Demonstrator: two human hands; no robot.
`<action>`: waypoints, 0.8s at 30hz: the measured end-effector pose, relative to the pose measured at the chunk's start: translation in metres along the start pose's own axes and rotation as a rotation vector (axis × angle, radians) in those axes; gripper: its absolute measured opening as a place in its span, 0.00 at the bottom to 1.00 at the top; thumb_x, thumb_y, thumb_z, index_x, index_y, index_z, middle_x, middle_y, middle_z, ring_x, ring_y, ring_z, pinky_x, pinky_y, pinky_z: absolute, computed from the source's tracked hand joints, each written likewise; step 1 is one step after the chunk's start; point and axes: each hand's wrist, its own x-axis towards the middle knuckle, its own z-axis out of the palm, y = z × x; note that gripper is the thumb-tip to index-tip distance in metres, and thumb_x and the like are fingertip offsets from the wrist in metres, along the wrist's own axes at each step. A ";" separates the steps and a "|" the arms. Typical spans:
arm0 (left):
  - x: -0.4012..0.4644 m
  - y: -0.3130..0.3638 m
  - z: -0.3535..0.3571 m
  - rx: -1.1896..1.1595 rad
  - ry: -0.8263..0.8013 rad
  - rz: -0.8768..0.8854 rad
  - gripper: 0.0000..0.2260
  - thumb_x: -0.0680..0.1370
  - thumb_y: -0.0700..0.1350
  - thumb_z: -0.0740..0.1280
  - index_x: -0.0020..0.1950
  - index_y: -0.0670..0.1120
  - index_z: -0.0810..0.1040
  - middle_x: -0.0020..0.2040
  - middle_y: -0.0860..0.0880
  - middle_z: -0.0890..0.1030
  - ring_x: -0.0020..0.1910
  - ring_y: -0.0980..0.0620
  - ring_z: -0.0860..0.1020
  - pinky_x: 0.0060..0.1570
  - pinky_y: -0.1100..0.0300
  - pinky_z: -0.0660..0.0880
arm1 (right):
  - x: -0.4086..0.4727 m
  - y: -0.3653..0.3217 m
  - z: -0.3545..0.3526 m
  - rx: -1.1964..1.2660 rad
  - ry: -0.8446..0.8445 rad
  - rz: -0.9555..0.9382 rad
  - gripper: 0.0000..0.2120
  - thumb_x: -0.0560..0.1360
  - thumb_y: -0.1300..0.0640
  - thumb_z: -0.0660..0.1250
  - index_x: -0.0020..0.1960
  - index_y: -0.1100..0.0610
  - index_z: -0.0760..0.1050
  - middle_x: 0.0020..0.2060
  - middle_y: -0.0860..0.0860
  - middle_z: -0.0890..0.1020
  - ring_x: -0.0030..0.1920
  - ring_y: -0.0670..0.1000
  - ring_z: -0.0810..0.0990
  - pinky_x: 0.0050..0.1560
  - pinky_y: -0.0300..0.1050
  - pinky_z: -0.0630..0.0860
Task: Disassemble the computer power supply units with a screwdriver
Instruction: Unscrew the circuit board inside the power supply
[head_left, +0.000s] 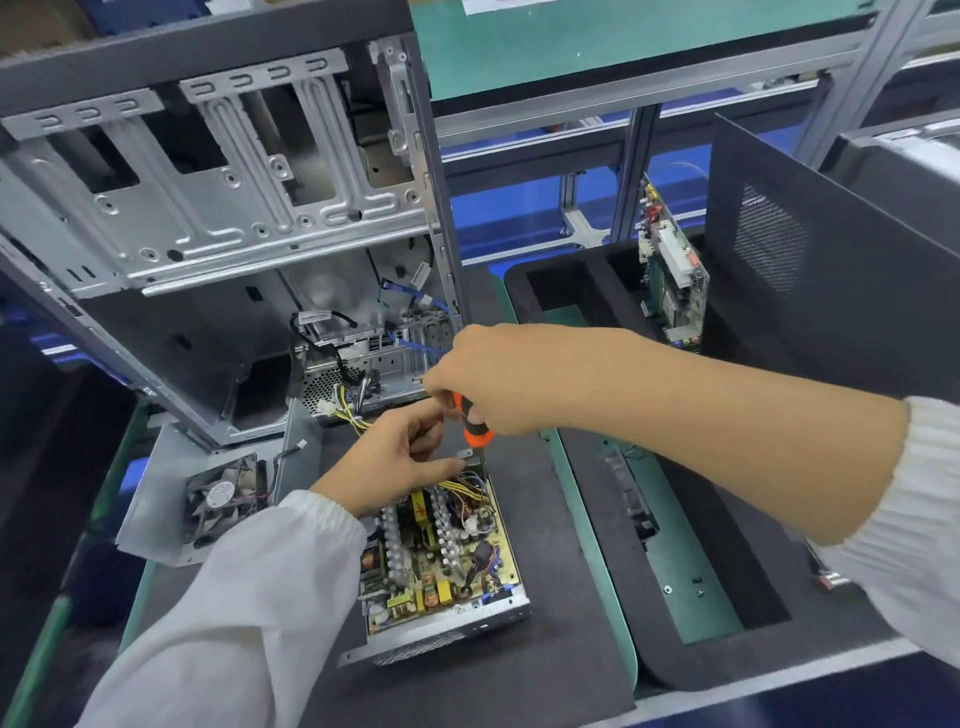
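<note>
The computer case (218, 208) before me is bare dull-grey metal. The power supply unit (441, 561) has a metal shell. My screwdriver (475, 423) has a glossy orange and black plastic handle. The worktop (524, 519) mat looks matt black. My sleeves (249, 623) are white cloth.

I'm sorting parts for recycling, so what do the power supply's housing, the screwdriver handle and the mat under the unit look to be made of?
Power supply housing: seemingly bare sheet metal, grey with a dull shine, thin folded edges and a perforated vent side. Screwdriver handle: probably plastic or rubber, glossy orange with black sections, gripped by the right hand. Mat: looks like soft foam or rubber, matte black with no reflections.
</note>
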 end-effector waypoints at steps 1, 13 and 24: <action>0.001 -0.001 0.001 -0.003 -0.003 -0.011 0.25 0.73 0.33 0.72 0.38 0.66 0.73 0.30 0.57 0.61 0.30 0.56 0.59 0.33 0.62 0.58 | -0.002 0.001 0.001 0.014 0.004 -0.002 0.07 0.77 0.64 0.62 0.52 0.54 0.72 0.37 0.48 0.63 0.30 0.48 0.68 0.28 0.42 0.60; 0.003 0.005 0.001 0.006 0.029 -0.048 0.08 0.74 0.34 0.72 0.49 0.45 0.80 0.29 0.56 0.60 0.29 0.58 0.59 0.31 0.67 0.58 | -0.033 0.031 -0.018 0.074 0.105 -0.002 0.08 0.78 0.57 0.62 0.56 0.54 0.74 0.37 0.45 0.70 0.46 0.52 0.74 0.37 0.43 0.68; 0.014 0.021 0.021 0.322 0.050 -0.043 0.13 0.69 0.49 0.78 0.51 0.50 0.84 0.34 0.61 0.72 0.33 0.67 0.71 0.35 0.73 0.65 | -0.050 0.059 -0.038 0.220 0.218 0.119 0.09 0.77 0.45 0.61 0.46 0.49 0.75 0.31 0.45 0.75 0.26 0.48 0.79 0.36 0.47 0.76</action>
